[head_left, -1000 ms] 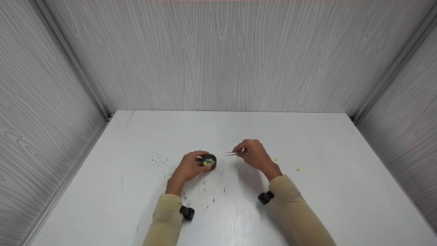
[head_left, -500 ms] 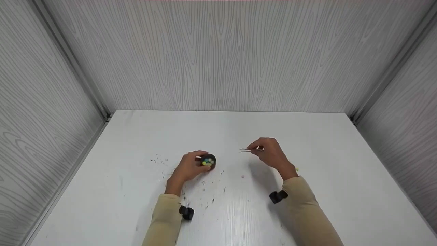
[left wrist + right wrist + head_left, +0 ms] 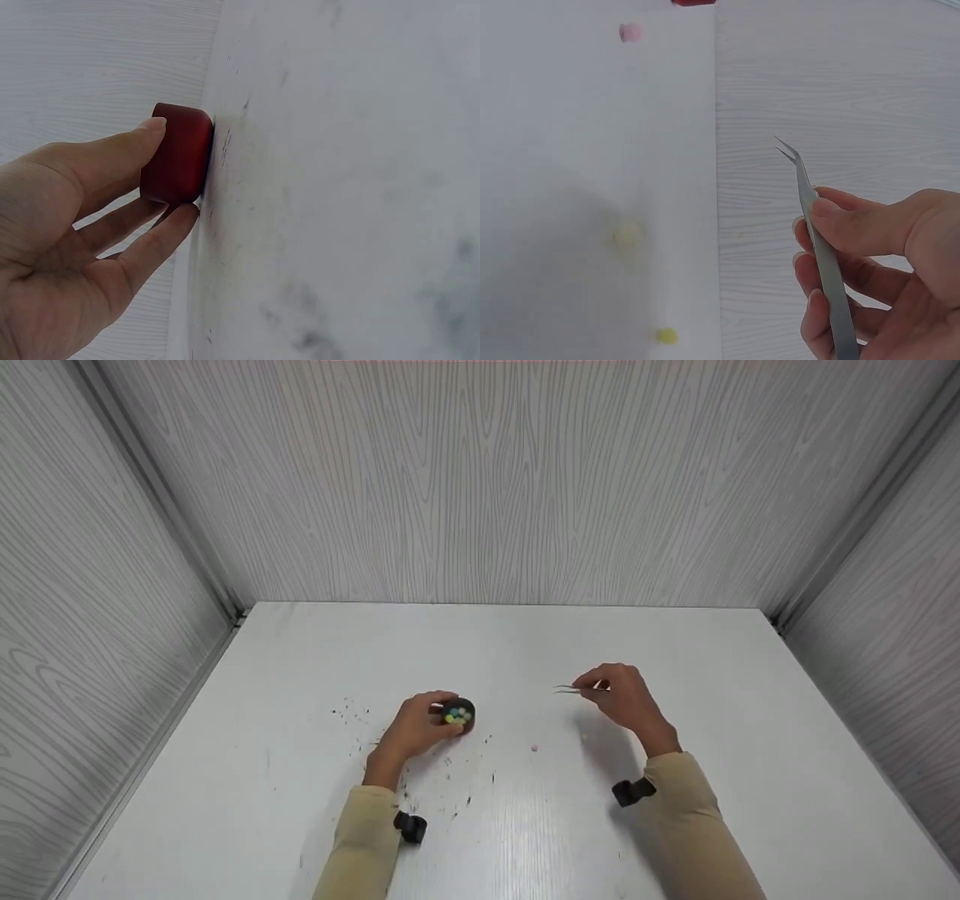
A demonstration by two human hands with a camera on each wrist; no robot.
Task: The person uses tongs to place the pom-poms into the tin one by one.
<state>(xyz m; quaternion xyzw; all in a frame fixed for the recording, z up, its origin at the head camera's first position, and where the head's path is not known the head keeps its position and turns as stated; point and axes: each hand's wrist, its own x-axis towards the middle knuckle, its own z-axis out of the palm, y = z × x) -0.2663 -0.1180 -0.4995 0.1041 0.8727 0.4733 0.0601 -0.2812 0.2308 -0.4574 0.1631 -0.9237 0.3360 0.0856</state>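
Note:
My left hand (image 3: 420, 725) grips a small round cup (image 3: 178, 154), dark red outside in the left wrist view, between thumb and fingers. The cup stands on the table, and several small coloured balls (image 3: 454, 714) lie in it. To the right, my right hand (image 3: 624, 697) holds metal tweezers (image 3: 823, 255) with bent tips above the table. The tips are slightly apart, with nothing between them. On the table below lie a pink ball (image 3: 632, 32), a pale yellow ball (image 3: 628, 235) and a yellow ball (image 3: 667, 336).
Dark specks (image 3: 349, 711) and smudges mark the white table (image 3: 375, 645) around the left hand. Wood-grain panels (image 3: 480, 480) wall it in at the back and both sides. A black wrist camera (image 3: 634, 792) sits on each sleeve.
Carrying the tweezers, my right hand has moved to the right, away from the cup. The pink ball now shows on the table, while two yellow balls have passed behind hand and arm. Left hand stays put.

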